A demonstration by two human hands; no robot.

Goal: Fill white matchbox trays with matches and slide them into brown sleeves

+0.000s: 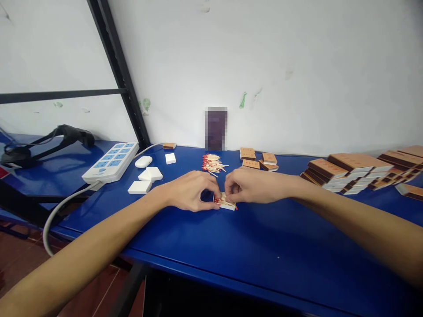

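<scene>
A small white matchbox tray (pixel 227 206) filled with red-tipped matches lies on the blue table in front of me. Around its left end, my left hand (pixel 194 191) is closed, with thumb and fingers gripping the tray. From the other side, my right hand (pixel 246 186) reaches over the tray, its fingertips pinched together at the matches. One red match head pokes out past the tray's near right corner. Just behind my hands is a loose heap of matches (pixel 213 163), most heads pointing left.
Several white trays (pixel 139 187) lie at left, near a white oval case (pixel 143 162) and a power strip (pixel 112 162). Several orange-brown matchboxes (pixel 247 153) sit behind my right hand. Stacked matchboxes (pixel 353 165) stand at right. A blurred dark panel (pixel 216 129) is against the wall.
</scene>
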